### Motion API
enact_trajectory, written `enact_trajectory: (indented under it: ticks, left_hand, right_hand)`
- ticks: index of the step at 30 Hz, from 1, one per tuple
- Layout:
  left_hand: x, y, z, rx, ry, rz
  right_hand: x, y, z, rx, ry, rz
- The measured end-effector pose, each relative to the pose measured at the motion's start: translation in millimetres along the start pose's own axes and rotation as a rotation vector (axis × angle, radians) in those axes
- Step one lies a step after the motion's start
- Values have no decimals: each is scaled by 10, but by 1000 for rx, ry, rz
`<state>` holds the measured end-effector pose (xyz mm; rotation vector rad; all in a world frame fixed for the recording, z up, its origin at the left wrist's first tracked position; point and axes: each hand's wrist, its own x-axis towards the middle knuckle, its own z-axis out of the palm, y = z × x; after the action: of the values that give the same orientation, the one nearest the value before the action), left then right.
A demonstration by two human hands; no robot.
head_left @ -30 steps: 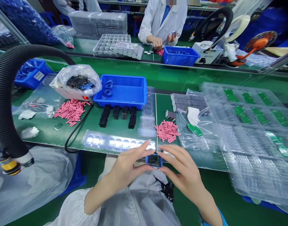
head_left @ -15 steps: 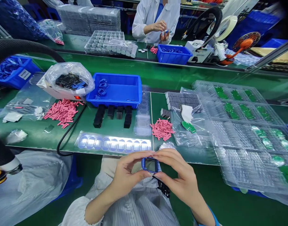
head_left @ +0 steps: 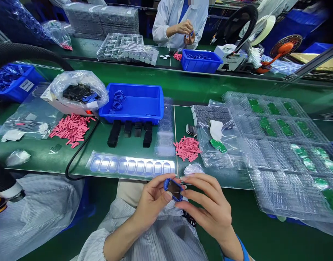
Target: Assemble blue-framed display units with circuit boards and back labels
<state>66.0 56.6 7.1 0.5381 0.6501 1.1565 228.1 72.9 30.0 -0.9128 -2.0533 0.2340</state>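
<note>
A small blue plastic housing (head_left: 173,189) with a dark, screen-like face is held over my lap, in front of the bench edge, and sits tilted. My left hand (head_left: 155,198) is closed on its left side, thumb on the front and fingers behind. At the right side, my right hand (head_left: 207,203) pinches the edge with its fingertips. Just beyond my hands lies a crumpled clear plastic wrap (head_left: 193,169). A strip of round clear films (head_left: 132,166) runs along the bench edge to the left of it.
Pink strips lie in a right pile (head_left: 187,148) and a left pile (head_left: 71,128). A blue bin (head_left: 139,105) holds several blue frames. Black stacks (head_left: 114,134) stand before it. Clear trays (head_left: 264,152) with green boards fill the right. Across the bench sits a co-worker (head_left: 180,25).
The blue housing has turned from nearly level to a slant. My left thumb has moved onto its front, and my right fingers have shifted and spread along its right edge.
</note>
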Motion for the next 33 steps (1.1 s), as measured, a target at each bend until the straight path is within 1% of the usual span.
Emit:
enact_trajectory:
  ticks: [6, 8, 11, 13, 15, 17, 19, 22, 24, 27, 29, 31, 33]
  left_hand:
    - [4, 32, -35, -207, 104, -177]
    - [0, 35, -35, -236, 114, -197]
    - [-9, 39, -6, -264, 89, -195]
    - [-13, 43, 24, -275, 75, -192]
    - [-16, 48, 49, -278, 65, -192]
    - [-20, 52, 63, -274, 60, -191]
    - [-22, 56, 68, -268, 53, -185]
    - [-21, 62, 71, -263, 43, -173]
    - [-16, 62, 77, -251, 43, -167]
    - [-9, 53, 90, -189, 42, -153]
    - [-9, 45, 89, -148, 49, -151]
    - [-11, 42, 75, -141, 70, -159]
    - [-15, 48, 47, -155, 95, -161]
  right_hand:
    - [12, 26, -14, 124, -54, 37]
    - [14, 43, -31, 147, -21, 65]
    - [15, 59, -51, 135, 67, 90]
    - [14, 53, -59, 117, 72, 55]
    - [11, 36, -63, 95, 38, 12]
    - [1, 19, -62, 80, 23, 2]
    - [-13, 15, -58, 72, 46, 20]
    - [-24, 24, -50, 60, 120, 45]
    - [-16, 18, -43, 47, 100, 29]
    - [5, -25, -27, 39, 15, -11]
    - [15, -30, -20, 70, 0, -20]
    - [32, 53, -22, 76, 31, -9]
    - [79, 279, -29, -22, 100, 45]
